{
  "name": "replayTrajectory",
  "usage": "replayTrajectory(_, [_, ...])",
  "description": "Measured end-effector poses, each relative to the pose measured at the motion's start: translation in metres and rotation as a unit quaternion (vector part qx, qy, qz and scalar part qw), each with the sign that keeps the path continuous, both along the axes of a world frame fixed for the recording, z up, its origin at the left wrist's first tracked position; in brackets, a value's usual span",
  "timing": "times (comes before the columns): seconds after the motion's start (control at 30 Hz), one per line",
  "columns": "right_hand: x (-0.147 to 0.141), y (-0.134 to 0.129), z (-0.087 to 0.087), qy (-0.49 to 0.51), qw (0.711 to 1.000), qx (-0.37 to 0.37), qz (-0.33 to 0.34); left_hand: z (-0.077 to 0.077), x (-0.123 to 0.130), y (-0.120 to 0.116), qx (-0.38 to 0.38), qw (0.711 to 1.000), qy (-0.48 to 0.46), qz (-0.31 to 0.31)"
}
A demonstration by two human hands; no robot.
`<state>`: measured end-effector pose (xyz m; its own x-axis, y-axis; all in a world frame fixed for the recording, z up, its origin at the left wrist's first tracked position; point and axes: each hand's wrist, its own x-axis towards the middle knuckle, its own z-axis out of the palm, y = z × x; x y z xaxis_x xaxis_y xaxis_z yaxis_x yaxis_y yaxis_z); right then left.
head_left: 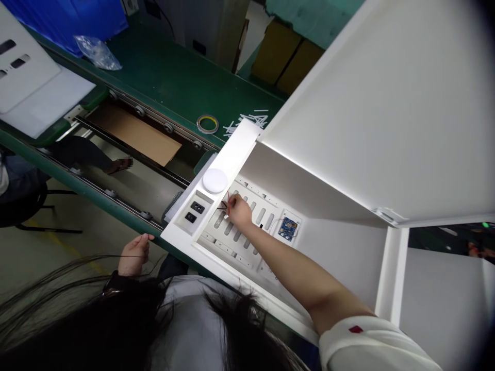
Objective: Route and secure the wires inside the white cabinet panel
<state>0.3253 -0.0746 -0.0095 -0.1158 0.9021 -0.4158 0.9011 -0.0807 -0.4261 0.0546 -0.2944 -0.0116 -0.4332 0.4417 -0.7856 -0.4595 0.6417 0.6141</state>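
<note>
My right hand reaches into an open white cabinet, its fingers pinched on thin red and black wires near the slotted inner panel. A blue circuit board is fixed farther along that panel. On the cabinet's end strip are a round white disc, a black socket and a black switch. Beside the cabinet, over the conveyor's near edge, my left hand is closed with thumb and fingers together. Whatever it may hold is hidden or too small to make out.
The cabinet's white door stands raised on the right. On the green bench lie a tape roll, white strips and a plastic bag. Rails carry a cardboard sheet. A seated person's leg shows at left.
</note>
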Motion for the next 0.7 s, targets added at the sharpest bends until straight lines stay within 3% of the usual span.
replayTrajectory(0.23, [0.003, 0.001, 0.0, -0.018, 0.995, 0.045, 0.092, 0.008, 0.002, -0.006, 0.006, 0.999, -0.01, 0.032])
replayTrajectory(0.37, [0.003, 0.002, -0.001, -0.02, 0.996, 0.003, 0.084, 0.011, 0.005, -0.006, 0.005, 0.999, -0.011, 0.041])
replayTrajectory(0.57, [0.004, 0.007, -0.006, -0.002, 0.991, 0.034, 0.129, 0.021, 0.01, -0.002, -0.004, 0.999, -0.01, 0.053])
replayTrajectory(0.7, [0.001, 0.01, -0.003, 0.002, 0.995, -0.01, 0.1, 0.025, 0.011, -0.001, -0.008, 0.999, -0.009, 0.05])
